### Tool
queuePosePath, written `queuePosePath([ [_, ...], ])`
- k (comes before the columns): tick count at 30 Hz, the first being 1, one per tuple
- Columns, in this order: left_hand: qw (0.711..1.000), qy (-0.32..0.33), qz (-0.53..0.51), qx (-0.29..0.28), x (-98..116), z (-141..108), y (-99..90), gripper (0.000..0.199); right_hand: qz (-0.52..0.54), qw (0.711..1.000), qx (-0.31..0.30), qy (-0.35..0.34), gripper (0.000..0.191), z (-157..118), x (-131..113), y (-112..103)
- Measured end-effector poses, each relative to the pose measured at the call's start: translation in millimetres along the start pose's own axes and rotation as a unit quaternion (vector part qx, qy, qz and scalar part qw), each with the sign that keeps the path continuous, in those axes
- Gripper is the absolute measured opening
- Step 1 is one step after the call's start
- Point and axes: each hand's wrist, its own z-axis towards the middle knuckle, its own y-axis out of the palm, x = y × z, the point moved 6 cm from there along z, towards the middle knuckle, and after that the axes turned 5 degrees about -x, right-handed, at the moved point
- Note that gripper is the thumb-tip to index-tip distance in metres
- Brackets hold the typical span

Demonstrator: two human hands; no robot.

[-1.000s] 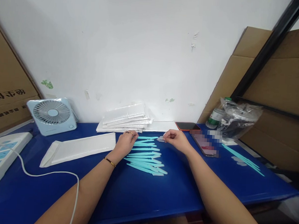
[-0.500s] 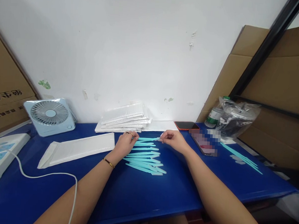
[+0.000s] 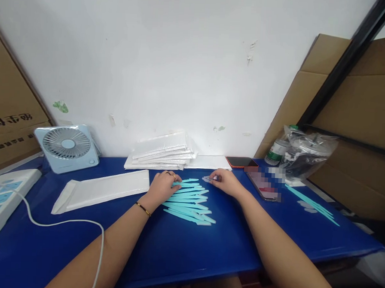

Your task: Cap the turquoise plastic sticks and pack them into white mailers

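Note:
Several thin turquoise sticks [image 3: 189, 200] lie fanned in a column on the blue table [image 3: 187, 251], most with pale tips at their right ends. My left hand [image 3: 166, 186] rests over the left ends of the upper sticks, fingers curled; what they grip, if anything, is hidden. Just right of the top stick, my right hand [image 3: 224, 181] pinches small translucent pale pieces, apart from the sticks. More turquoise sticks [image 3: 312, 204] lie at the right, beside loose translucent pieces [image 3: 306, 206].
White padded envelopes are stacked [image 3: 161, 153] by the wall; another [image 3: 102, 190] lies at left. Around stand a blue fan [image 3: 68, 148], a power strip [image 3: 7, 198] with a white cable, two phones [image 3: 242, 162], a bottle [image 3: 276, 152] and a bagged item [image 3: 308, 154].
My right hand has come away from the top stick's right end and now shows translucent pieces in its fingers. My left hand has shifted slightly down over the sticks. The view has moved a little.

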Motion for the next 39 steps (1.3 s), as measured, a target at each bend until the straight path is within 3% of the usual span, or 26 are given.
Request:
queuePosePath([
  [7,1.0,0.002,0.017,-0.01,-1,3,4.7,0.019,-0.037,0.999,-0.015,-0.032,0.01,2,-15,8],
  [14,1.0,-0.008,-0.019,0.016,0,3,-2.9,0.022,0.197,0.98,0.036,0.014,0.02,-1,-8,-2],
  [21,0.997,-0.031,-0.068,0.011,-3,3,-3.5,0.022,0.429,0.899,0.012,0.082,0.035,0,-9,6],
  [26,0.995,-0.024,-0.092,0.018,-3,3,-2.8,0.02,0.442,0.893,0.019,0.088,0.035,0,-17,11],
  [32,0.993,-0.001,-0.117,0.016,0,3,-0.9,0.024,0.442,0.895,-0.019,0.06,0.034,0,-27,19],
  [39,0.989,-0.026,-0.146,0.008,-6,4,2.2,0.024,0.432,0.899,0.035,0.054,0.032,-1,-21,8],
])
